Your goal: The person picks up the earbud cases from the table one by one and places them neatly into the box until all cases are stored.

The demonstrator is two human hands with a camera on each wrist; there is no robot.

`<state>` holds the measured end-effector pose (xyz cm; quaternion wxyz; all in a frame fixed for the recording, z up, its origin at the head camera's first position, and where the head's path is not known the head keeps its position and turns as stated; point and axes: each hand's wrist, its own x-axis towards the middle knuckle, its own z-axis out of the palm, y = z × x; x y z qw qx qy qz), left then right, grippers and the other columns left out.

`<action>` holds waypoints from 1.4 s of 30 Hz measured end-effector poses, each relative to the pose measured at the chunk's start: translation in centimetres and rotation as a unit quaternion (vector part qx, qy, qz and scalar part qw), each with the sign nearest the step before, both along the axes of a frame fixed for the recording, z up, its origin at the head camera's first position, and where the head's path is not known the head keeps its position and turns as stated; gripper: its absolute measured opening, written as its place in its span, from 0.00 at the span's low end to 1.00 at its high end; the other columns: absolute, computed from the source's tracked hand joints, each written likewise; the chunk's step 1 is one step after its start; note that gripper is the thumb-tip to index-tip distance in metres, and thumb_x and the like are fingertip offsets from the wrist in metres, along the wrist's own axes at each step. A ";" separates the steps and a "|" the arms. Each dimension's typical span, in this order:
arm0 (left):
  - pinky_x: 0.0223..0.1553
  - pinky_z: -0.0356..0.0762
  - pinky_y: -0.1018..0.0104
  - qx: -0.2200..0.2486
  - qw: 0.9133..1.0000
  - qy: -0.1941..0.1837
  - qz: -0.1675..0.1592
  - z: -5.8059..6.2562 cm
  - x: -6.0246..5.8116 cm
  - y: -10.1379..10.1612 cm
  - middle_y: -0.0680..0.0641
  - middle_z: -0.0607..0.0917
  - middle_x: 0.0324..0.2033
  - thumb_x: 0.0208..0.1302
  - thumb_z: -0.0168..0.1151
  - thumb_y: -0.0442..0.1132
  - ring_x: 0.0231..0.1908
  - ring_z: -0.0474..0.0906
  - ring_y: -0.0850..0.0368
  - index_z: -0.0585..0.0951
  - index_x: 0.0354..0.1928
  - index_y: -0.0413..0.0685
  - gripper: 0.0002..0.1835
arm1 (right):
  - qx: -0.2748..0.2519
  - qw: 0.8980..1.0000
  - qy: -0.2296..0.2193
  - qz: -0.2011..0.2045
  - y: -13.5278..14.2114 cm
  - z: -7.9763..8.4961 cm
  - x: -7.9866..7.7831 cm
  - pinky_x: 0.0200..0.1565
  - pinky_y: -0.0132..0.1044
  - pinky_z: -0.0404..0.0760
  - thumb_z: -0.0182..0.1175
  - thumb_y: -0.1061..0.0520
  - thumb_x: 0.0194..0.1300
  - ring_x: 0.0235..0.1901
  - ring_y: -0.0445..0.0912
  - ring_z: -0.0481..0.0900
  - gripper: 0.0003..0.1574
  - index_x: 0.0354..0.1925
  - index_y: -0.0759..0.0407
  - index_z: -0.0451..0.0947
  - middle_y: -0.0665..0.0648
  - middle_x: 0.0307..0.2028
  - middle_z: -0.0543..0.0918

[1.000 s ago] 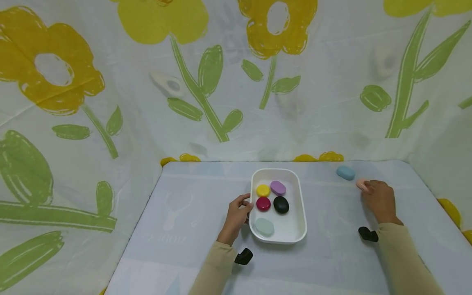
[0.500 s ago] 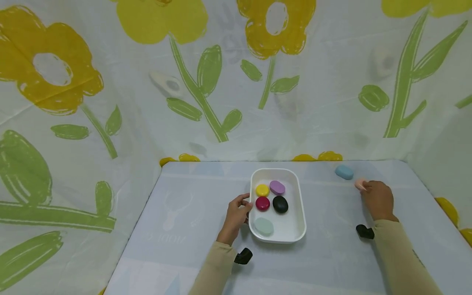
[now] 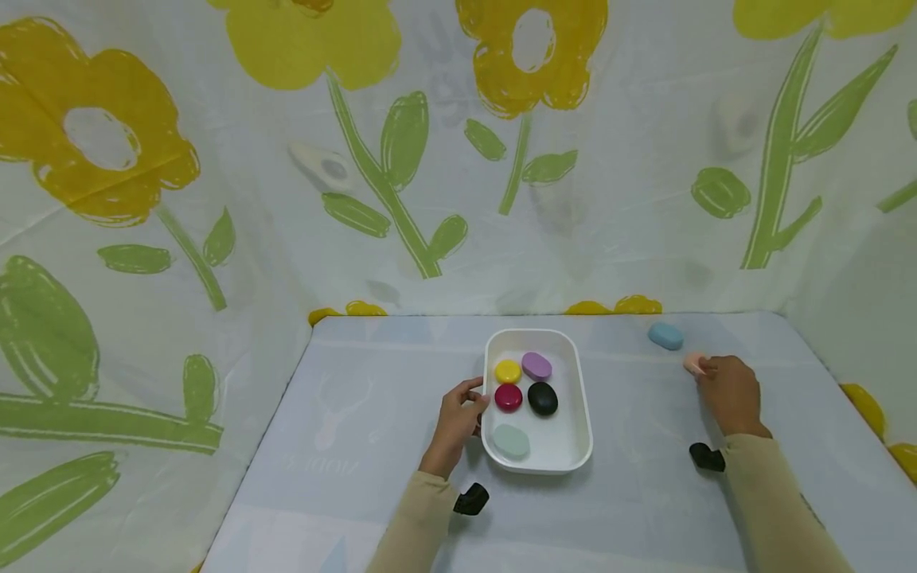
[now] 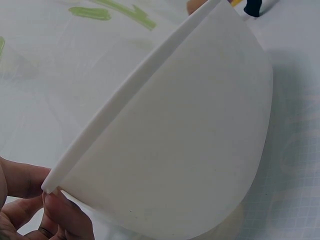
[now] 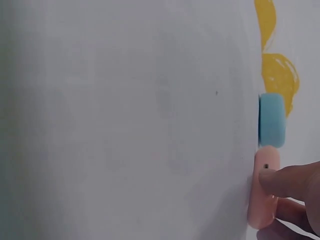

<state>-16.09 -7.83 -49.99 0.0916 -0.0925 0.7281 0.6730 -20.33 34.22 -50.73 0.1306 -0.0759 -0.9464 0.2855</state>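
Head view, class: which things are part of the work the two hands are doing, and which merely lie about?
In hand:
- pink piece, pinched by the right hand
- white tray, its rim gripped by the left hand

Lying about:
- blue piece on the table
- yellow, purple, red, black and pale green pieces in the tray

Smooth, glossy white plastic tray (image 3: 582,398); matt pink pebble (image 5: 263,192); soft printed cloth over the table (image 3: 358,414).

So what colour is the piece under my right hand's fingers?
Pale peach-pink piece, clearest in the right wrist view.
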 end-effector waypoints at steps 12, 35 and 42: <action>0.16 0.73 0.69 0.002 1.000 0.010 -0.002 -0.2 0.0 0.0 0.44 0.75 0.35 0.63 0.58 0.37 0.19 0.69 0.58 0.75 0.58 0.48 0.20 | -0.001 1.000 -0.022 -0.015 -0.7 -0.3 0.8 0.42 0.59 0.72 0.58 0.67 0.59 0.46 0.68 0.72 0.21 0.50 0.78 0.73 0.75 0.48 0.74; 0.16 0.74 0.68 -0.001 1.000 0.003 0.000 0.1 0.0 0.1 0.45 0.75 0.36 0.63 0.58 0.37 0.19 0.69 0.57 0.75 0.58 0.49 0.20 | 0.050 0.998 0.003 0.041 -2.3 0.1 2.7 0.38 0.60 0.74 0.59 0.69 0.55 0.42 0.70 0.74 0.19 0.43 0.83 0.74 0.77 0.42 0.77; 0.17 0.73 0.69 0.002 1.000 0.004 -0.002 0.0 -0.1 0.1 0.44 0.75 0.36 0.63 0.58 0.37 0.19 0.69 0.58 0.75 0.58 0.48 0.20 | 0.053 0.998 0.011 0.044 -2.6 -0.3 3.2 0.39 0.60 0.74 0.59 0.69 0.53 0.42 0.70 0.74 0.19 0.43 0.82 0.75 0.77 0.42 0.77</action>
